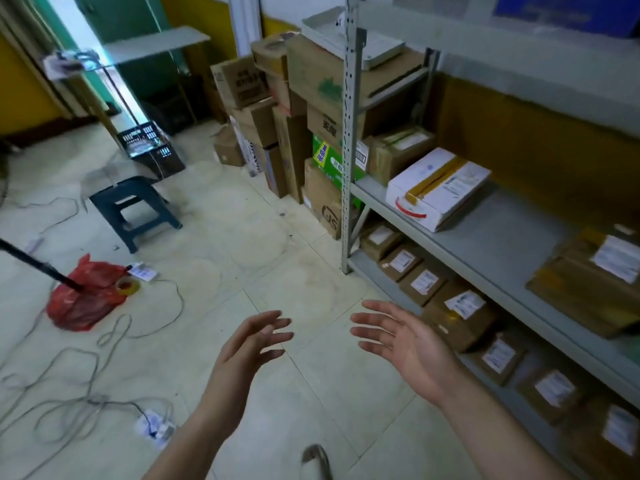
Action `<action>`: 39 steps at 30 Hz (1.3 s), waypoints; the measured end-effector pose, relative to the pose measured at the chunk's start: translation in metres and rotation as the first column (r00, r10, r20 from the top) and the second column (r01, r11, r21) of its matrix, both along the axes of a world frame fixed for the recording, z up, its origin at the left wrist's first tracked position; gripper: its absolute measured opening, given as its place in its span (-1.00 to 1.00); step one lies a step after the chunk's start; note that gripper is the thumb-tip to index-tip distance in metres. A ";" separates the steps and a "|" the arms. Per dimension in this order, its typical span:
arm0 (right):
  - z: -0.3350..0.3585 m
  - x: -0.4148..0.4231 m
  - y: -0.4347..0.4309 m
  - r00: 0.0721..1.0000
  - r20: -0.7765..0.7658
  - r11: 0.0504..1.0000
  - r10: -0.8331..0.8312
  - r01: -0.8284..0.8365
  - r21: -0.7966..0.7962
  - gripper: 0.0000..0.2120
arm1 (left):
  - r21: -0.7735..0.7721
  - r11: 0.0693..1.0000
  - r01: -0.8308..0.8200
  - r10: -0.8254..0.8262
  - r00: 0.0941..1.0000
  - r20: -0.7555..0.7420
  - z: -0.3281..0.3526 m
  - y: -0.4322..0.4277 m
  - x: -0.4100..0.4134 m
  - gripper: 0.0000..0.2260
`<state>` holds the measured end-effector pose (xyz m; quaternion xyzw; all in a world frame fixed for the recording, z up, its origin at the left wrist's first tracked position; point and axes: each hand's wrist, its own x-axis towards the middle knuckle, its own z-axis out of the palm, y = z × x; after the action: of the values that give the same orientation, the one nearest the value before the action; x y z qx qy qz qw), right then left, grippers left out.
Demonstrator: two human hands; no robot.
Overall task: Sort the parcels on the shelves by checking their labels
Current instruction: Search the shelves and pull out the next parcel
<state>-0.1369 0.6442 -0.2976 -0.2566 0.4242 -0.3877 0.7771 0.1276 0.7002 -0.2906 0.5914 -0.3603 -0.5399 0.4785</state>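
Observation:
A grey metal shelf unit [498, 244] runs along the right wall. On its middle shelf lie a white parcel with yellow tape [438, 188], a brown box behind it [398, 152] and a flat brown parcel with a white label [588, 285]. The bottom shelf holds a row of several brown labelled parcels [460, 313]. My left hand [249, 344] and my right hand [405, 341] hover over the floor in front of the shelf, fingers spread, holding nothing and touching no parcel.
Stacked cardboard boxes [298, 109] stand against the shelf's far end. On the floor are a blue plastic stool [133, 209], a red plastic bag [83, 299] with a tape roll [126, 285], loose cables [86, 386] and a black crate [149, 147].

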 end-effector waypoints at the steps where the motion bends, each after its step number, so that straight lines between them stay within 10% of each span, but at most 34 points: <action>1: -0.003 0.009 -0.013 1.000 -0.002 1.000 -0.023 0.023 0.000 -0.60 | 0.008 0.999 0.033 -0.033 0.999 0.010 0.002 -0.018 0.008 -0.75; 24: -0.169 0.046 -0.365 0.892 -0.122 0.841 -0.435 0.451 0.298 -0.71 | 0.401 0.809 0.429 -0.457 0.889 -0.030 -0.140 -0.456 -0.014 -0.75; 39: -0.384 0.091 -0.435 0.707 -0.495 0.686 -0.505 0.677 0.267 -0.79 | 0.543 0.475 0.692 -0.862 0.491 0.128 -0.389 -0.617 -0.026 -0.81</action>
<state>-0.0462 0.2091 -0.6817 0.0052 0.7021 -0.4604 0.5432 0.1012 0.0835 -0.6799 0.5364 -0.5536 -0.6351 -0.0490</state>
